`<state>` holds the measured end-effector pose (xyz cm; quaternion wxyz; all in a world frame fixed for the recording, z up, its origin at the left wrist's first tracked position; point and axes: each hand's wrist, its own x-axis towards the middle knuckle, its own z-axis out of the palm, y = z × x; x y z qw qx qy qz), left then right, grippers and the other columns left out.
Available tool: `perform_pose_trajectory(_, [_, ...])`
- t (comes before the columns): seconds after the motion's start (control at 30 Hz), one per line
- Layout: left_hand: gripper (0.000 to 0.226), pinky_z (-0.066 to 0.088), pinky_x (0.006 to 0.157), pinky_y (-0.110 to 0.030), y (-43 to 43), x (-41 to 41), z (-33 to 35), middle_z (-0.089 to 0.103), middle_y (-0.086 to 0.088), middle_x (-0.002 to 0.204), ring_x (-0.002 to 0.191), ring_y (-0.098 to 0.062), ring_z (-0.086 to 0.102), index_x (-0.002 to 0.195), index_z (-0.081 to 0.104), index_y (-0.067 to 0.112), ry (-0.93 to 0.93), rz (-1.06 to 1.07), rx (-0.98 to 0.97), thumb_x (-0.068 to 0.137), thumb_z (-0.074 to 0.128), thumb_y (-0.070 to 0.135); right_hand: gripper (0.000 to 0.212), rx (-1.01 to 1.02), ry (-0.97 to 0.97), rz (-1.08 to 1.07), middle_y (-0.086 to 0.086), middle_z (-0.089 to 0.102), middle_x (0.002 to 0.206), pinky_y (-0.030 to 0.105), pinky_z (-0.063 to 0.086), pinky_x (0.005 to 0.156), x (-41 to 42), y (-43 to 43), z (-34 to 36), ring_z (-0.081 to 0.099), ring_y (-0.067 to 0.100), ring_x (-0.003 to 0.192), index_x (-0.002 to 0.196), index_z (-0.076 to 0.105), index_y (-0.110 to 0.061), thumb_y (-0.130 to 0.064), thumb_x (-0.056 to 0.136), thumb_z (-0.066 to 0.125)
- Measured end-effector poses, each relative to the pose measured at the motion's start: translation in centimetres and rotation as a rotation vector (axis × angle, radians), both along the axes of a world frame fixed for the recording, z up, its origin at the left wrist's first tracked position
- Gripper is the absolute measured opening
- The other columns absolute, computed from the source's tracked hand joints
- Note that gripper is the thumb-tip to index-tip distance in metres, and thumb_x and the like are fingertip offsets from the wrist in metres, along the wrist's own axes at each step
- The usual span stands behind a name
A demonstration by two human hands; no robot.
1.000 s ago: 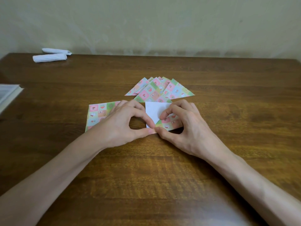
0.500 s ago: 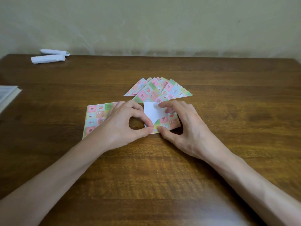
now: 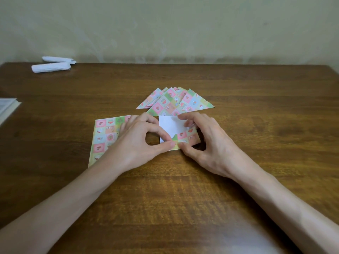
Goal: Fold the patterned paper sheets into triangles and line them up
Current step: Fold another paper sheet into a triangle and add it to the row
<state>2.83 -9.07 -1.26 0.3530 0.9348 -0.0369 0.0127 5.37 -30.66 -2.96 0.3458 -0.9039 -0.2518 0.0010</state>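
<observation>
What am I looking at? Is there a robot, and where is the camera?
There is no robot here, just a person's two bare hands. The picture comes from a camera worn on the person's head. It looks forward and down, so the arms reach in from the bottom.

The left hand and the right hand both pinch a half-folded patterned paper sheet, whose white inside is showing. A flat square patterned paper sheet lies partly hidden behind the left hand. Farther back, a fan of folded patterned paper triangles overlaps on the brown wooden table. At the far left lie two white rolled bundles.
</observation>
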Motion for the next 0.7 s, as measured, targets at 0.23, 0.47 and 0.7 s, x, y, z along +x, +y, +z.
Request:
perform_pose_trajectory(0.23, [0.015, 0.022, 0.118, -0.042, -0.3, 0.0, 0.1, 0.051, 0.022, 0.111, 0.116, 0.0, 0.036, 0.078, 0.077, 0.043, 0.012, 0.027, 0.032, 0.074, 0.082, 0.056, 0.061, 0.049, 0.048, 0.002, -0.012, 0.055, 0.121, 0.018, 0.036, 0.087, 0.3, -0.6, 0.0, 0.049, 0.006, 0.112, 0.143, 0.047, -0.035, -0.024, 0.089, 0.074])
perform_pose_trajectory(0.47, [0.028, 0.017, 0.094, -0.028, -1.2, 0.2, -0.5, 0.051, 0.022, 0.112, 0.117, -0.003, 0.035, 0.074, 0.075, 0.041, -0.018, 0.094, 0.115, 0.068, 0.079, 0.068, 0.065, 0.096, 0.083, 0.011, -0.01, 0.054, 0.123, 0.015, 0.039, 0.085, 0.5, -0.9, 0.2, 0.051, 0.004, 0.111, 0.147, 0.045, -0.033, -0.019, 0.09, 0.074])
perform_pose_trajectory(0.7, [0.028, 0.017, 0.094, -0.029, -1.1, 0.2, -0.3, 0.049, 0.021, 0.117, 0.12, -0.002, 0.033, 0.077, 0.075, 0.041, -0.013, 0.067, 0.151, 0.07, 0.077, 0.068, 0.067, 0.169, 0.139, 0.038, -0.006, 0.052, 0.126, 0.016, 0.045, 0.083, 0.7, -1.3, 0.3, 0.054, 0.005, 0.115, 0.148, 0.044, -0.032, -0.006, 0.093, 0.07])
